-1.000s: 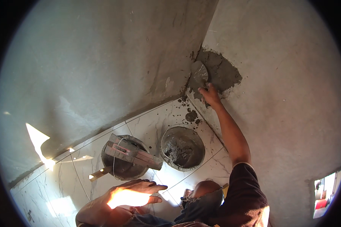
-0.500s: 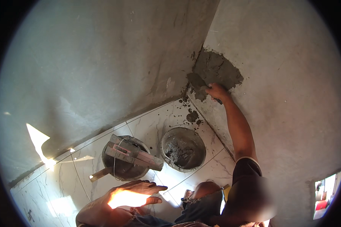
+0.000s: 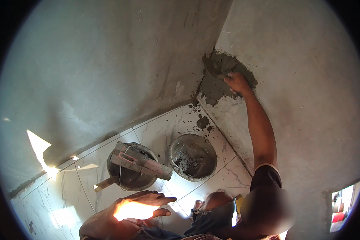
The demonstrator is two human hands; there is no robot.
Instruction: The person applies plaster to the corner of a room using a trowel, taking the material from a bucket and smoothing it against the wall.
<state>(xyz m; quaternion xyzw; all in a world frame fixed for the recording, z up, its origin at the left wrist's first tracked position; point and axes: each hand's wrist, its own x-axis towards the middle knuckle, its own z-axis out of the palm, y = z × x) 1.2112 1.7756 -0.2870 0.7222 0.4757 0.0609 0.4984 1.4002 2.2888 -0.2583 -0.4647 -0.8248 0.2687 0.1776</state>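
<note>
My right hand (image 3: 237, 83) is closed round the handle of a trowel (image 3: 213, 67), whose blade lies against a dark patch of wet mortar (image 3: 218, 88) on the right wall, close to the corner. Mortar smears cover the blade. My left hand (image 3: 146, 204) hangs over my lap with its fingers stretched out, holding nothing, and strong sunlight falls on its back. Beyond that hand stands a bucket (image 3: 148, 185) with a mortar-caked wooden float (image 3: 142, 162) laid across its top. To its right is a second bucket (image 3: 173, 150) with wet grey mortar (image 3: 192, 160) inside.
Clumps of dropped mortar (image 3: 203, 122) lie on the white tiled floor (image 3: 156, 124) by the corner. A wooden handle (image 3: 105, 184) sticks out of the left bucket. Grey plastered walls meet ahead of me. My bent knee (image 3: 218, 200) is near the right bucket.
My right hand and the trowel have moved up along the wall, to the upper part of the mortar patch, and the blade has turned. My left hand stays in place.
</note>
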